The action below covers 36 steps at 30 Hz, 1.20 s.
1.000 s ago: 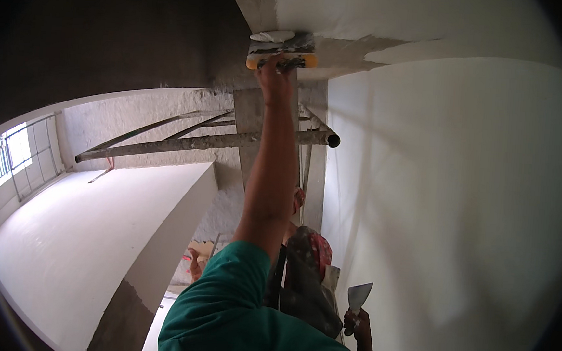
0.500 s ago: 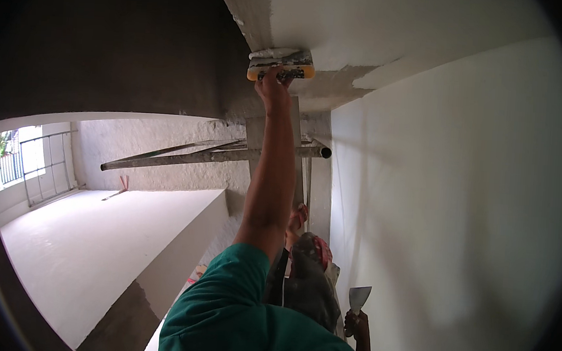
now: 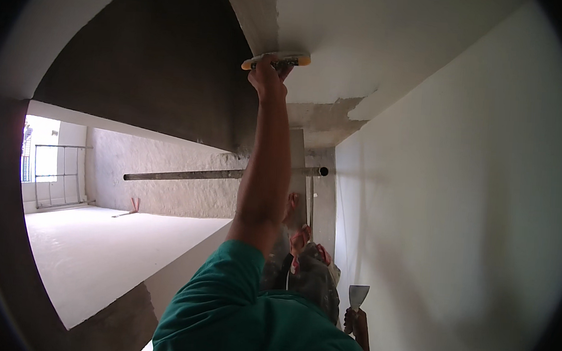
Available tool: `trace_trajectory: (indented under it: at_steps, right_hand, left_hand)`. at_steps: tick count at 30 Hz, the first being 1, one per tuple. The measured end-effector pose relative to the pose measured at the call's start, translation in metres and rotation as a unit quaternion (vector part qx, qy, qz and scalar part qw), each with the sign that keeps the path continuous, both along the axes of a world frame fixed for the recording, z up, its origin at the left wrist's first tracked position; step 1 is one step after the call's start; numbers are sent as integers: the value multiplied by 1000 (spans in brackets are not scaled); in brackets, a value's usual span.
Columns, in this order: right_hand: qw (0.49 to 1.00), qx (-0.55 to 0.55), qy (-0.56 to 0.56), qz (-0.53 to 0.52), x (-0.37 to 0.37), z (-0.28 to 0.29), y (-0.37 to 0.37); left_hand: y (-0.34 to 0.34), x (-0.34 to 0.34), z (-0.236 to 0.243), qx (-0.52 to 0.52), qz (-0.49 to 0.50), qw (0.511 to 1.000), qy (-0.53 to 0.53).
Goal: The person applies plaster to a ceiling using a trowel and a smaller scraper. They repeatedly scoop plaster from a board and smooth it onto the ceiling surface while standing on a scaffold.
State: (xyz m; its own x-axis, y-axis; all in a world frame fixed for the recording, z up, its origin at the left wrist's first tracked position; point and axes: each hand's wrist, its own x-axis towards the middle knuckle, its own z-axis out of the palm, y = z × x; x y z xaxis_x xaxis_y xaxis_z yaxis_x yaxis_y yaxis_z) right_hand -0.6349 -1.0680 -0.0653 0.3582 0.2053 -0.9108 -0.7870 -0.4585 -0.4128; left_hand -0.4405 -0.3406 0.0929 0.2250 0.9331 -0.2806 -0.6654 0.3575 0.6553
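Observation:
My left arm, in a green sleeve, reaches up to the ceiling. My left hand (image 3: 268, 78) is closed on a wide putty blade (image 3: 298, 60) with yellow ends, seen nearly edge-on. It lies at the grey strip (image 3: 256, 14) where the pale ceiling meets a dark surface; whether its edge touches cannot be made out. Low on the right, my right hand (image 3: 357, 322) grips the handle of a putty knife (image 3: 358, 296), its flared metal blade pointing up, near the white wall (image 3: 448, 207).
A round pole (image 3: 190, 175) runs across below my left arm. Beneath my feet (image 3: 298, 240) lies a narrow plank (image 3: 298, 150). At left are a metal frame (image 3: 59, 176) by a bright window and a white ledge (image 3: 119, 246). A bare grey patch (image 3: 324, 115) marks the ceiling.
The view has tilted, so pole and ledge sit lower. My left hand has shifted slightly left, and the putty blade has turned from showing its broad face to nearly edge-on. My right hand keeps its grip.

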Motion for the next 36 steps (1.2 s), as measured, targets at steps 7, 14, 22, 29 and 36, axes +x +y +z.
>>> trace_trajectory:
  at_steps: [7,14,22,29,36]
  right_hand:
    - [1000,9,-20,-13,-3,-11,-13]
    - [999,26,-32,-15,5,-10,-11]
    - [998,11,-20,-59,0,4,-3]
    - [995,-103,-5,3,-4,23,9]
    - [986,-161,44,5,-2,33,12]
  left_hand:
    - [12,-6,129,67,8,997,27]
    - [56,-29,255,166,-66,983,45]
    - [-43,-64,147,155,-47,987,19]
    - [-70,-80,-202,-70,-70,995,25]
    - [-25,-45,-363,-156,-11,986,50]
